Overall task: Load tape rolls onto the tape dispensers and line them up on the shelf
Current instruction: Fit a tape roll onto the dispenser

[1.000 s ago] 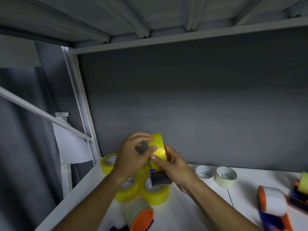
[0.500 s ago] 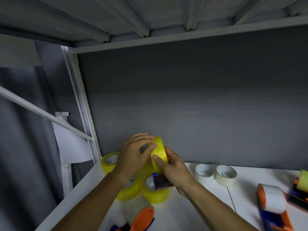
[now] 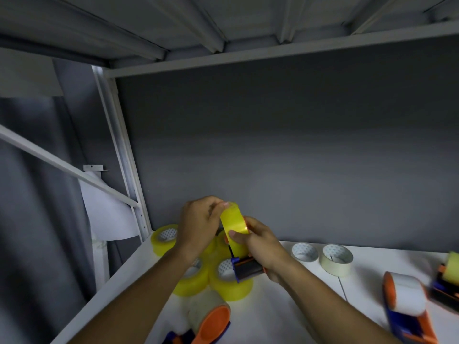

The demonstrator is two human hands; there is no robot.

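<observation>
A yellow tape roll (image 3: 234,225) is held upright above the white shelf (image 3: 280,304), seated on a blue and orange tape dispenser (image 3: 246,268). The dispenser is gripped by the right hand (image 3: 260,247), its thumb pressed against the roll's face; the roll's top edge is pinched by the left hand (image 3: 198,227). The roll is best pressed squarely onto the hub while the dispenser is kept steady, so that it is seated fully before being lined up.

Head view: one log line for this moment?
step: loading | left hand: pinches yellow tape roll | right hand: holds tape dispenser | above: shelf
</observation>
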